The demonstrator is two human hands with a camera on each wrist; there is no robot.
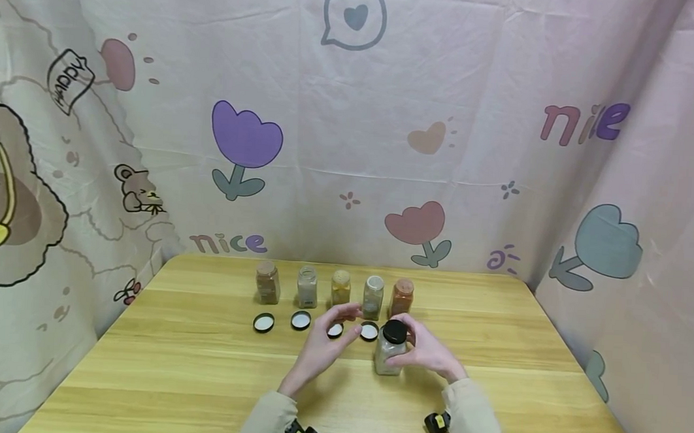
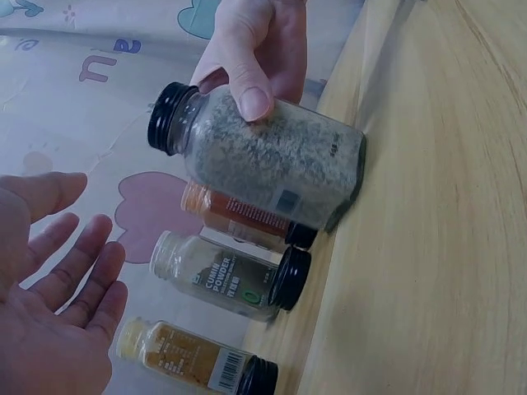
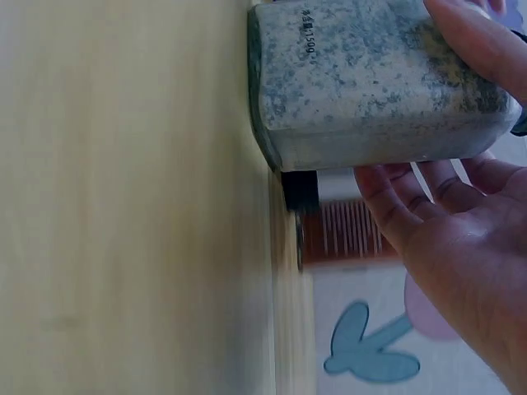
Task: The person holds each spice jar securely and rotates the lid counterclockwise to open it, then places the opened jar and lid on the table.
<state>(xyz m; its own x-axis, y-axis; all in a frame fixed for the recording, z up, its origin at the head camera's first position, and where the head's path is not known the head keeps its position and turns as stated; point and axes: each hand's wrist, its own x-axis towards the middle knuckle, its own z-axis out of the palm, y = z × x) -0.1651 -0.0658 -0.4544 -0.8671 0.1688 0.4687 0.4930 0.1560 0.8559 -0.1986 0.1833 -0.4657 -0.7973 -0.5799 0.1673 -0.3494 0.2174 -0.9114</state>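
Head view has the spice jar [image 1: 389, 353] standing on the desk [image 1: 197, 379], in front of the row of open jars [image 1: 337, 289]. Right hand [image 1: 428, 349] wraps its upper body, black cap [image 1: 394, 331] on; left hand [image 1: 327, 343] hovers spread, holding nothing. Looks like smooth glass, full, fairly hefty and slippery, so I'd grab the flat sides, not the cap

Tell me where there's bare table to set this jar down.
Bare wood lies along the near edge of the table, left of the left hand, and right of the right hand holding the capped jar. It is crowded around the jar row and loose lids.
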